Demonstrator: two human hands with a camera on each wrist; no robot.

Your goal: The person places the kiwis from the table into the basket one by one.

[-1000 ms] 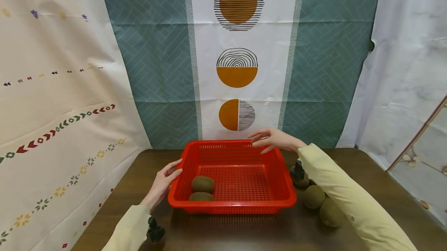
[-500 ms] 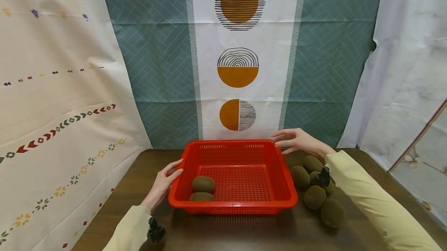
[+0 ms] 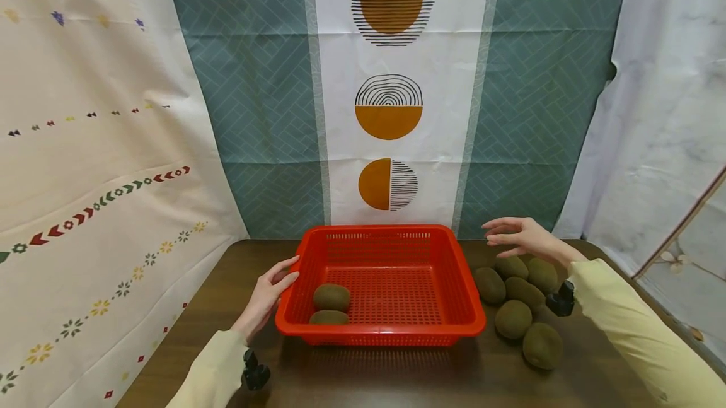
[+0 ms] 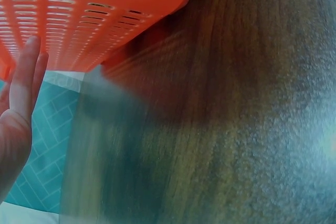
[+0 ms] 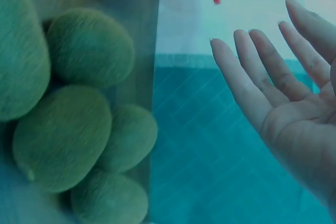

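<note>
Your right hand [image 3: 524,236] hangs loosely spread above six kiwis [image 3: 513,320] | the red basket [image 3: 381,330] walls them off from two inside kiwis [image 3: 331,297] | your left hand's [image 3: 264,294] relaxed fingers touch its rim | brown wooden table [image 3: 386,379], patterned cloth [image 3: 258,111] behind

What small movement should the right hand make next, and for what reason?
I would probably lower the right hand to one of the six loose kiwis: it is empty and near them, while two kiwis already lie in the red basket, with room beside them.
</note>
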